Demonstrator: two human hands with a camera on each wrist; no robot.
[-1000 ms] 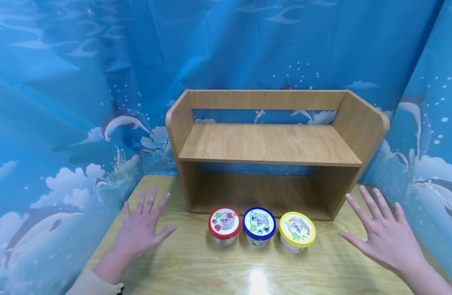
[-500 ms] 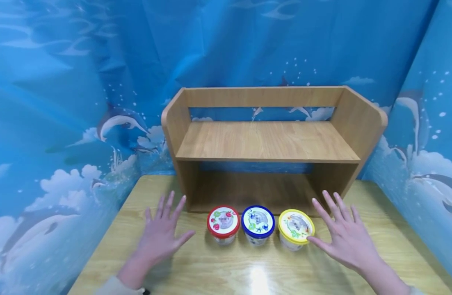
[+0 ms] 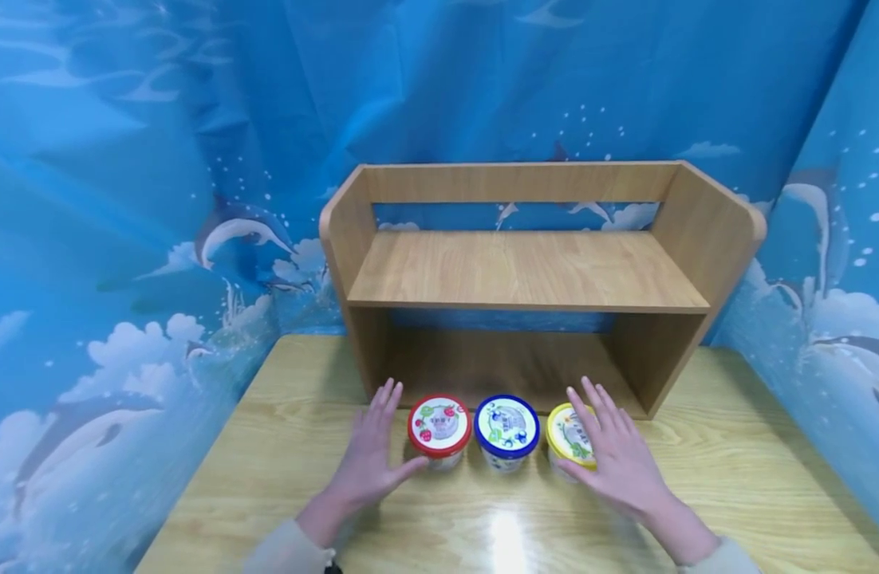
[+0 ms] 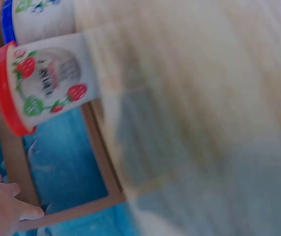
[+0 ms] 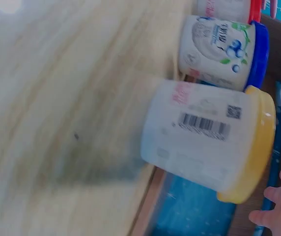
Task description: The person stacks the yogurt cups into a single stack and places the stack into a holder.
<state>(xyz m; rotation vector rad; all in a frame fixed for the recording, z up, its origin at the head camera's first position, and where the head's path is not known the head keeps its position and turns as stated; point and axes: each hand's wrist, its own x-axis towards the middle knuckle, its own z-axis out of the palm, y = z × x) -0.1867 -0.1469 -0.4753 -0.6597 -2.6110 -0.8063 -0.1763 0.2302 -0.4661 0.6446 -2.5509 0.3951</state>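
Observation:
Three white tubs stand in a row on the table in front of a wooden shelf: one with a red lid (image 3: 440,426) and strawberry print, one with a blue lid (image 3: 507,426) and blueberry print, one with a yellow lid (image 3: 570,436). My left hand (image 3: 368,458) is beside the red-lidded tub, fingers extended and thumb spread toward its front. My right hand (image 3: 619,462) overlaps the right part of the yellow-lidded tub in the head view, fingers spread. A barcode shows on the yellow-lidded tub (image 5: 204,132) in the right wrist view. Neither hand grips anything.
The two-tier wooden shelf (image 3: 529,271) stands directly behind the tubs, its side panels rising left and right. Blue ocean-print cloth (image 3: 159,199) surrounds the wooden table (image 3: 267,446) at the back and both sides.
Both hands have moved inward from the table's sides toward the tubs, the left hand to the red-lidded one and the right hand to the yellow-lidded one. The tubs stay in place.

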